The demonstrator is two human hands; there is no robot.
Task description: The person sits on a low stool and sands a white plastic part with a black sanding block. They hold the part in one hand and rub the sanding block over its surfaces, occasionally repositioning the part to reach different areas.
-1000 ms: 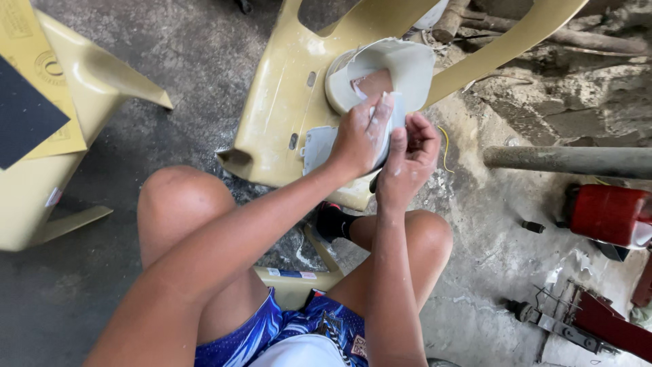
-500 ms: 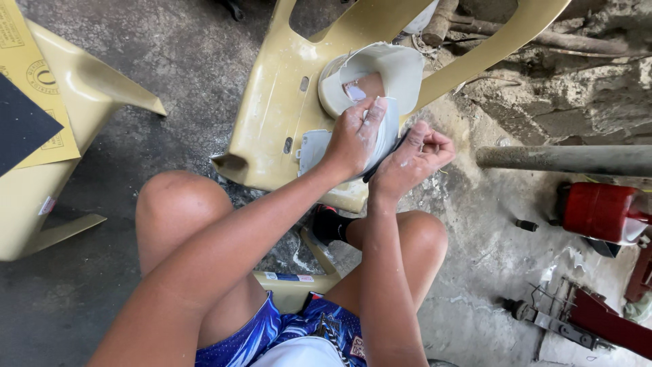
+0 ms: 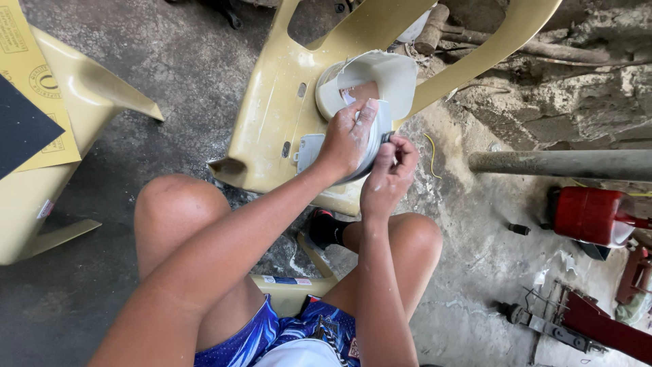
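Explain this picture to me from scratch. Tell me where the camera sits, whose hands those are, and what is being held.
There is no machine here: a person works with two bare hands, and the one camera is worn on the head, looking down past the knees.

The person sits low over a concrete floor. In front lies a tan plastic chair, tipped over. On it rests a pale, curved plastic container, cut open, with something brownish inside.

The left hand presses on a thin grey sheet that lies against the chair. The right hand pinches the edge of that sheet from the other side. Both hands are dusted white.

Around them: a second tan chair on the left with a dark sheet of sandpaper on it, a grey pipe, and a red can on the right.
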